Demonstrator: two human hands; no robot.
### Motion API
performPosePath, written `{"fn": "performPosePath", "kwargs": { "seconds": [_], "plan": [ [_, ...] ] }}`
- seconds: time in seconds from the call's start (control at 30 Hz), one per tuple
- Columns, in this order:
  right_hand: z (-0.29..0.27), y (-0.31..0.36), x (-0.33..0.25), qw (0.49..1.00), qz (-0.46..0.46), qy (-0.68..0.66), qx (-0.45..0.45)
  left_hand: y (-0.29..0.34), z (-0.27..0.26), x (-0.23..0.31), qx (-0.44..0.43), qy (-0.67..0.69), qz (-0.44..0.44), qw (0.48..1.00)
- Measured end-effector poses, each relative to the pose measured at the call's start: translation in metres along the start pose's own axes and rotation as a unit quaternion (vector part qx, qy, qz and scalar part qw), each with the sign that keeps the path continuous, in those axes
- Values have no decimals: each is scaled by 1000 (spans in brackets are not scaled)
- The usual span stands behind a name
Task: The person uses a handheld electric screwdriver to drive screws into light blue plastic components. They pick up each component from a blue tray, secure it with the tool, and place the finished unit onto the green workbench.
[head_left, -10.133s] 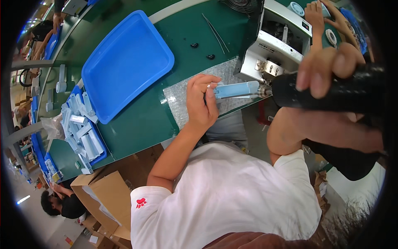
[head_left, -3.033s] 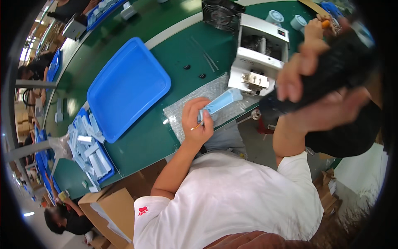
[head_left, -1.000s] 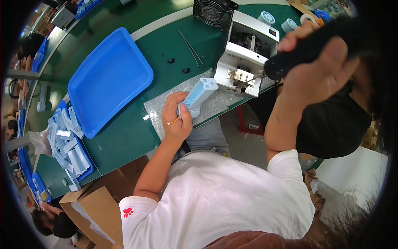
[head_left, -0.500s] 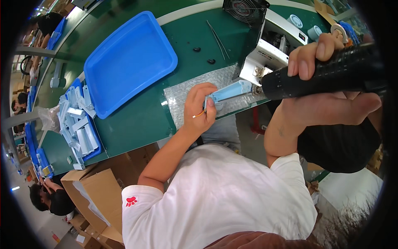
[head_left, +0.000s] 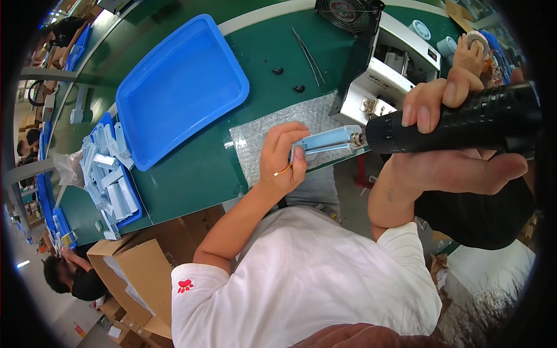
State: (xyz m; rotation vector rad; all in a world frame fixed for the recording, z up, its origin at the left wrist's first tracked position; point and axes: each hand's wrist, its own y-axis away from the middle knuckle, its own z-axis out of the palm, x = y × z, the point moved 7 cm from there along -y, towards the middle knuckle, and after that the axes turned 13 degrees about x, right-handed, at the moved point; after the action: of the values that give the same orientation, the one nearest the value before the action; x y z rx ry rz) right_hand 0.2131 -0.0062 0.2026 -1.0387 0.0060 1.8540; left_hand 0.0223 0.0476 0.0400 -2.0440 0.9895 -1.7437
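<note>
My left hand (head_left: 283, 159) is closed around one end of a light blue plastic housing (head_left: 325, 139). A thin wire with a small white connector (head_left: 277, 174) sticks out beside my left fingers. My right hand (head_left: 432, 171) grips a thick black electric screwdriver (head_left: 458, 124), fingers over its top and thumb along the underside. The screwdriver lies almost level, its metal tip (head_left: 358, 139) at the housing's far right end. Whether a screw sits under the tip is too small to tell. Both hands are above a bubble-wrap sheet (head_left: 249, 151) at the bench edge.
A blue tray (head_left: 180, 93) lies at the back left. Left of it, a blue bin (head_left: 136, 211) holds several light blue housings (head_left: 110, 168). Tweezers (head_left: 308, 55) and small black pieces (head_left: 299, 89) lie farther back. A metal-cased machine (head_left: 371, 93) stands behind the screwdriver. Another person's hand (head_left: 469, 57) shows at right.
The housing's right end and the screwdriver tip have moved slightly down together. The housing is turned a little, so more of its inside shows. Another person's hand has come further into view.
</note>
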Motion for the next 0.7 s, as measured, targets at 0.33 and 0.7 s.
{"fn": "performPosePath", "kwargs": {
  "seconds": [0.33,0.7],
  "plan": [
    [3,15,0,996,4,-86,-24,2,0,2,0,-2,8,1000],
    [22,-17,-31,990,-48,115,65,0,2,-2,33,-17,-7,999]
  ]
}}
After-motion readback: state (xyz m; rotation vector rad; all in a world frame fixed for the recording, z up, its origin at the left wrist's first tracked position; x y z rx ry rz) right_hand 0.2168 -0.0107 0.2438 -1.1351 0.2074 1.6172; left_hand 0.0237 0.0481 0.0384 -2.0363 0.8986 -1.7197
